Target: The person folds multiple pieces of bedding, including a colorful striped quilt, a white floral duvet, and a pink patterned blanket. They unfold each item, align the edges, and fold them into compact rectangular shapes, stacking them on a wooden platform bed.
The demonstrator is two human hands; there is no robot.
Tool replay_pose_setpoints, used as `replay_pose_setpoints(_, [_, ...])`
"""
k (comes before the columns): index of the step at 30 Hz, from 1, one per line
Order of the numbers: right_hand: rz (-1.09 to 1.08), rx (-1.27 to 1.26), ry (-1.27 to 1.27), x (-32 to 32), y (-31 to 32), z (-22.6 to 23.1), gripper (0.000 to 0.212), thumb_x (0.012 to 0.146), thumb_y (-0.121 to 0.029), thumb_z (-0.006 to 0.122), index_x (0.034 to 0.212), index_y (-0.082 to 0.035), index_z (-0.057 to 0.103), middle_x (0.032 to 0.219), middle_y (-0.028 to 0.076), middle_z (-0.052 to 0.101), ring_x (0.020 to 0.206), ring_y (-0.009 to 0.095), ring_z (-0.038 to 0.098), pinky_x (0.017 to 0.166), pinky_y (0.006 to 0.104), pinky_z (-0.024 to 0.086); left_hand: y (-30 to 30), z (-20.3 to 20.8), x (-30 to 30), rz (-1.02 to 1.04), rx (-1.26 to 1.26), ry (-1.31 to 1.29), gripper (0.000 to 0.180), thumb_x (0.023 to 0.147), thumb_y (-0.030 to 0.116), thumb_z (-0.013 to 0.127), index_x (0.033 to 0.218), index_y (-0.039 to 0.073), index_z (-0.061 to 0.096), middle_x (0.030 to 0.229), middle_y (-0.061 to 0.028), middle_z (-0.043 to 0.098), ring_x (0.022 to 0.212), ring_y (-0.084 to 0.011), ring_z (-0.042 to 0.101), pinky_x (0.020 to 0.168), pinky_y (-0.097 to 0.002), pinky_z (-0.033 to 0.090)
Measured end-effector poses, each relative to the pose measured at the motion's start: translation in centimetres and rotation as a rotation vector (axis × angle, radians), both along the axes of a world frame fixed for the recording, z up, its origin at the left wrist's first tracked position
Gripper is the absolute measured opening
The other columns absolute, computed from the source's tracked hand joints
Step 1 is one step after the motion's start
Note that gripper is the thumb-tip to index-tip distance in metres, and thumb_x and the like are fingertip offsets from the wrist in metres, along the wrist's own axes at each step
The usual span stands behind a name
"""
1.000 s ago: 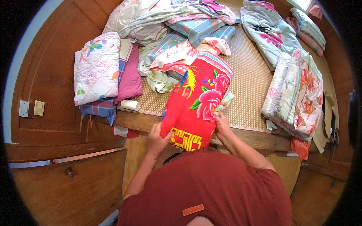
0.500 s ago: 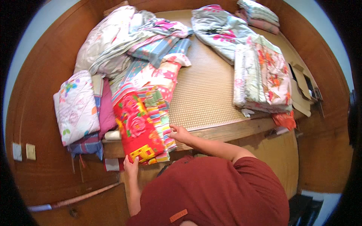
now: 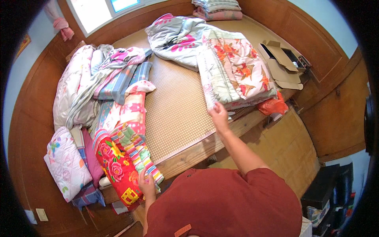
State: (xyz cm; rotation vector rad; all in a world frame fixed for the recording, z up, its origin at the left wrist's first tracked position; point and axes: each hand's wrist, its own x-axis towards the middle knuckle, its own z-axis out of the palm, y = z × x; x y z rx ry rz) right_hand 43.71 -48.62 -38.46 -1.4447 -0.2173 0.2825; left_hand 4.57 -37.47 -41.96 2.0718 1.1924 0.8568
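My right hand (image 3: pixel 218 117) is at the near left corner of a thick folded quilt (image 3: pixel 246 67) with red-orange flowers and a pale green border. Its fingers are bent and close together on the quilt's edge. Lower down, my left hand (image 3: pixel 147 185) hangs open beside a red pillow (image 3: pixel 115 168) with pink roses, its fingers apart near a striped multicoloured cloth (image 3: pixel 138 152). That cloth lies along the pillow's right side. Grey-white bedding with pink patterns (image 3: pixel 177 41) lies just beyond the quilt.
A woven mat (image 3: pixel 173 102) covers the wooden bed platform. Left of it are heaped bedding (image 3: pixel 75 89) and a white folded quilt (image 3: pixel 67 166). An opened cardboard box (image 3: pixel 282 63) and an orange-red plastic bag (image 3: pixel 273 105) are at the right. Black boxes (image 3: pixel 320 185) stand on the lower right.
The view has swung to the right. My right hand has gone from beside the striped cloth to the flowered quilt's corner. My left hand has come off the red pillow's lower end.
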Motion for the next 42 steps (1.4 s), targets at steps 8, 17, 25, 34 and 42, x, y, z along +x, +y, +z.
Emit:
replay_pose_setpoints(8, [-0.579,0.331,0.175,19.4,-13.0,2.2,0.036,0.078,-0.023,0.061,0.109,-0.008,0.052,0.082,-0.002,0.053,0.065,0.008,0.047,0.055,0.0257,0.041,-2.5,-7.1,10.9,-0.33,-0.382,0.056,0.029,0.078,0.016,0.062,0.102,0.0,0.058,0.088,-0.0097,0.064,0.077,-0.0148,0.062,0.07,-0.026,0.049])
replay_pose_setpoints(17, [-0.267,0.568,0.581,26.1,-13.1,0.7,0.043,0.072,-0.017,0.07,0.109,-0.003,0.053,0.104,0.009,0.059,0.094,0.023,0.057,0.083,0.0364,0.046,-4.1,-0.7,23.8,-0.495,-0.468,0.139,0.033,0.08,0.016,0.061,0.108,-0.001,0.056,0.094,-0.0097,0.063,0.081,-0.0156,0.061,0.071,-0.0264,0.049])
replay_pose_setpoints(25, [0.34,0.533,0.507,16.3,-3.1,12.0,0.039,0.076,-0.013,0.066,0.111,-0.004,0.051,0.105,0.005,0.057,0.095,0.018,0.055,0.085,0.0327,0.045,-0.3,7.8,32.5,-0.435,-1.217,-0.392,0.054,0.085,0.041,0.049,0.122,0.002,0.042,0.111,-0.0133,0.056,0.098,-0.0246,0.056,0.088,-0.0382,0.043])
replay_pose_setpoints(34, [1.181,-0.196,-0.059,2.3,2.3,5.9,0.059,0.074,-0.039,0.066,0.115,0.001,0.05,0.111,0.013,0.055,0.101,0.02,0.052,0.088,0.0315,0.04,5.2,8.3,25.4,-0.027,-0.982,-0.925,0.028,0.077,0.008,0.055,0.102,-0.003,0.054,0.099,-0.0131,0.06,0.086,-0.0222,0.06,0.076,-0.0335,0.049])
replay_pose_setpoints(42, [1.1,-0.309,0.319,1.2,0.2,-4.2,0.045,0.077,-0.022,0.065,0.114,-0.001,0.052,0.088,0.008,0.062,0.069,0.011,0.058,0.059,0.0263,0.048,5.0,0.4,3.9,0.404,-0.694,-0.578,0.035,0.074,0.001,0.057,0.108,-0.001,0.051,0.093,-0.0091,0.06,0.076,-0.0172,0.059,0.068,-0.0292,0.048])
